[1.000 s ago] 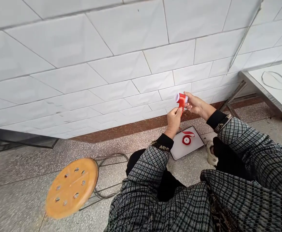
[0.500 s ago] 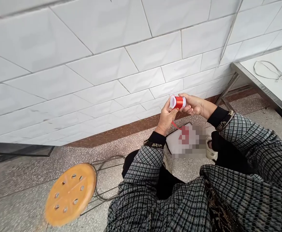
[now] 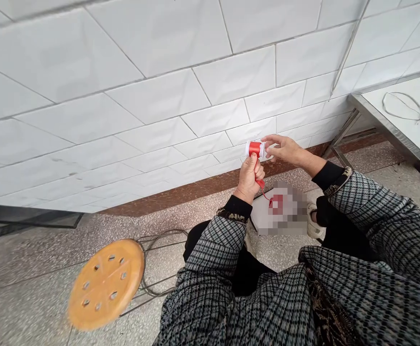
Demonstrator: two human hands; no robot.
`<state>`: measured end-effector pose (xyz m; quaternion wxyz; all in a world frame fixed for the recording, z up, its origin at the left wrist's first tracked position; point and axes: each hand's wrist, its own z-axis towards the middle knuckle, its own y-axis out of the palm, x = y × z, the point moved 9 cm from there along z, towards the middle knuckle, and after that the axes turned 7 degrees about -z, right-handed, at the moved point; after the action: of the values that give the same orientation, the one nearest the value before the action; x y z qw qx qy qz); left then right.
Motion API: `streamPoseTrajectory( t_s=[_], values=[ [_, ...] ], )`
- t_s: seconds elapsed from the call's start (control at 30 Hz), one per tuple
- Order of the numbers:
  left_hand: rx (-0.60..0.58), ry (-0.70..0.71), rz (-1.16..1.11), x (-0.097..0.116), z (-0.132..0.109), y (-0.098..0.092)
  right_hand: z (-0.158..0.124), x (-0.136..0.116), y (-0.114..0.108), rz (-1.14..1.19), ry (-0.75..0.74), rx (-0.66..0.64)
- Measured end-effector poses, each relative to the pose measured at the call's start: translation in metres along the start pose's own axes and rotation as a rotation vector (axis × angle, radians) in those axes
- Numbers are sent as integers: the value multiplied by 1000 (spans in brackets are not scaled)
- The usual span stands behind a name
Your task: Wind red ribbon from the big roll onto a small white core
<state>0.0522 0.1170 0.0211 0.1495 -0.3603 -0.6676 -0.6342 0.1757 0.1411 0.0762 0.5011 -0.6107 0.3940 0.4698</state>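
Note:
In my left hand [image 3: 250, 178] is a white spool of red ribbon [image 3: 255, 148], its fingers closed around the lower side. My right hand [image 3: 284, 150] is at the spool's right end, thumb and fingers apart and curved; whether the fingertips touch the white rim I cannot tell. Below my left fist hangs a red ribbon tail [image 3: 260, 184], trailing down toward a pale flat object [image 3: 262, 214] between my feet. Part of that object is blurred out, with a red patch showing on it.
An orange round stool [image 3: 105, 283] with holes in its seat lies on its side at the lower left, its metal legs pointing toward me. White wall tiles [image 3: 159, 120] rise in front. At the right stands a metal-edged table [image 3: 390, 127] with a white cable [image 3: 408, 105] on it.
My left hand has shifted its grip to beneath the spool, which has moved slightly left. The right hand's fingers have loosened and spread. More ribbon bunches below the left fist.

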Motion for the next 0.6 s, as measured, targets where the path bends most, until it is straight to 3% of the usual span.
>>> streamPoseTrajectory(
  t_s=[0.13,0.23,0.47,0.6],
  values=[
    [49,10,-39,-1,-2,0,0,-12,9,-234,-334,-60],
    [88,-16,-47,-4,-4,0,-3,-14,15,-373,-463,-116],
    [171,-18,-50,-10,-6,-2,-5,-12,16,-588,-532,65],
    [181,12,19,-7,-5,-3,-3,-9,16,-575,-449,87]
  ],
)
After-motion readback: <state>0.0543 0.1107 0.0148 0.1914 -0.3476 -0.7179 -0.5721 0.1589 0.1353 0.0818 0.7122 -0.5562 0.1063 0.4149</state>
